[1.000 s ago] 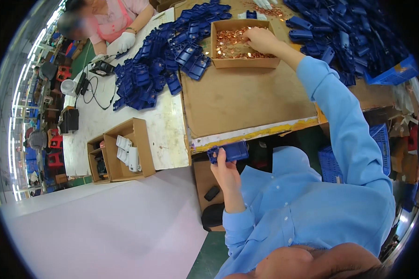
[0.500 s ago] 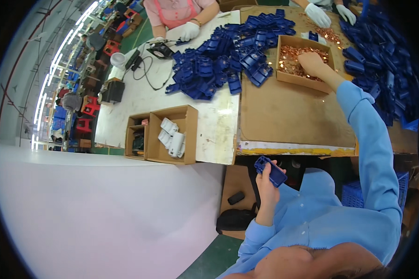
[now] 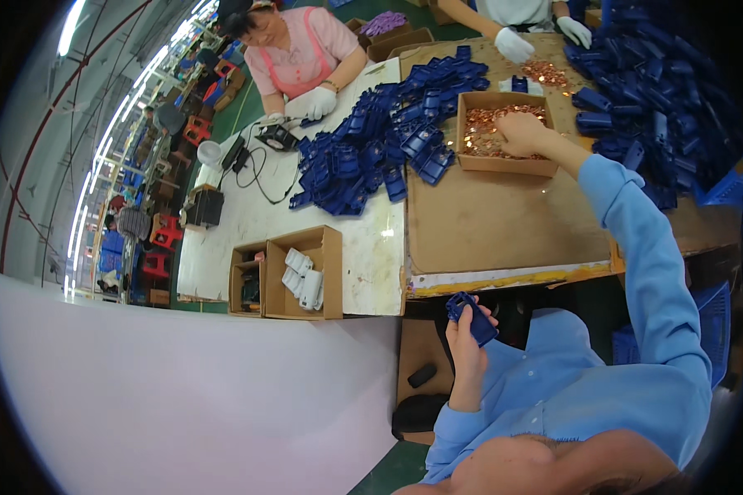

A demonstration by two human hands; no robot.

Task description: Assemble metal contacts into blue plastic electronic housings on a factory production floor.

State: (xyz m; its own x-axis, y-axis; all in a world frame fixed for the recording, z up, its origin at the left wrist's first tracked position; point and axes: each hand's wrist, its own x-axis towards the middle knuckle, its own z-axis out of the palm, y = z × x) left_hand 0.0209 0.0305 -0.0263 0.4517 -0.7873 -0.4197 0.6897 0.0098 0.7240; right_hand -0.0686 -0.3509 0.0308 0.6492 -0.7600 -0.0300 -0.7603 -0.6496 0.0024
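Note:
In my left hand (image 3: 468,348) I hold a blue plastic housing (image 3: 480,328), tilted, just in front of the table's near edge. My fingers and thumb wrap its sides, and an opening shows near its upper end. My right arm reaches across the table. My right hand (image 3: 522,134) is down in a shallow cardboard box (image 3: 508,165) of small copper-coloured metal pieces (image 3: 480,139). Its fingers are curled, with the fingertips hidden, so what lies between them does not show.
Blue housings are heaped left of the box (image 3: 338,169) and at the right (image 3: 660,124). A divided cardboard box (image 3: 332,276) holds white plastic parts (image 3: 304,280). Across the table are a co-worker's gloved hand (image 3: 320,102) and another person's gloved hands (image 3: 513,45). A blue crate (image 3: 712,322) stands at right.
My view has tilted up, so the table sits lower and more of the co-worker shows. My left hand keeps the housing; my right hand stays in the box of copper-coloured pieces.

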